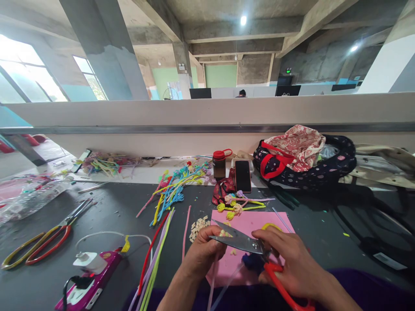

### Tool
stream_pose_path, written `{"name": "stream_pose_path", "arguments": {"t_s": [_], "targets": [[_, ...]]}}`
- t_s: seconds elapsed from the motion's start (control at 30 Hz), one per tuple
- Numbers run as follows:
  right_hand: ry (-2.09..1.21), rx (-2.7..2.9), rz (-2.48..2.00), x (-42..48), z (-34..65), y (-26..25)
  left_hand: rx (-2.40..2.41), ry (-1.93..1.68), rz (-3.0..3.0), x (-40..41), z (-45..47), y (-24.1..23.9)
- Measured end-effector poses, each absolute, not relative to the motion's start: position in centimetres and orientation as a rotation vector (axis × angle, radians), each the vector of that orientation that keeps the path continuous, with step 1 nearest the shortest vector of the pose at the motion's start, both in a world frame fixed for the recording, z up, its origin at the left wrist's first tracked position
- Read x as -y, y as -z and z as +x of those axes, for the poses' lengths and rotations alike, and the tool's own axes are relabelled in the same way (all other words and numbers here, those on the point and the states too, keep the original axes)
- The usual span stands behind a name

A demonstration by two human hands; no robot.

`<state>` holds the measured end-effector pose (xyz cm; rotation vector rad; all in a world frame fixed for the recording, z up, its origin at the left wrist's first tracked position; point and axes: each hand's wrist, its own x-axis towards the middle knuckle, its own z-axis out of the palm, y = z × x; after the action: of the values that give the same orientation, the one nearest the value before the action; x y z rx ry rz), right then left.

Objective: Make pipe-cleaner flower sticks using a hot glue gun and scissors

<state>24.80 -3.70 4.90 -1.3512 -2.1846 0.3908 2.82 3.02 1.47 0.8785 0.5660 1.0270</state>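
Two blades (245,244) are gaping over the sheet (249,219): right hand (287,255) gripping scissors (279,284), left hand (205,245) pinching a stem (212,283), ideally clear.

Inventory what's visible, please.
held scissors: 1, red-yellow handles, near right
other scissors: 1, red-yellow handles, left
sheet: 1, pink, near centre
short pieces: many, beige, beside sheet
fuzzy stems: several, mixed, centre-left
flowers: many, mixed, far side
phone: 1, dark, far centre
bottle: 1, red-capped, beside phone
bag: 1, navy, far right
power strip: 1, magenta, near left
charger: 1, white, power strip
left grip: 1, bare, holding strand
right grip: 1, bare, holding scissors
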Motion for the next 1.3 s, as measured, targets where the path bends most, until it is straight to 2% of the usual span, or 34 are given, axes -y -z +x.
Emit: {"name": "stream_pose_path", "arguments": {"t_s": [1.3], "targets": [[-0.293, 2.216, -1.279, 3.48, 25.12, -4.52, -0.539, -1.010, 0.813, -2.71, 2.83, -1.74]]}}
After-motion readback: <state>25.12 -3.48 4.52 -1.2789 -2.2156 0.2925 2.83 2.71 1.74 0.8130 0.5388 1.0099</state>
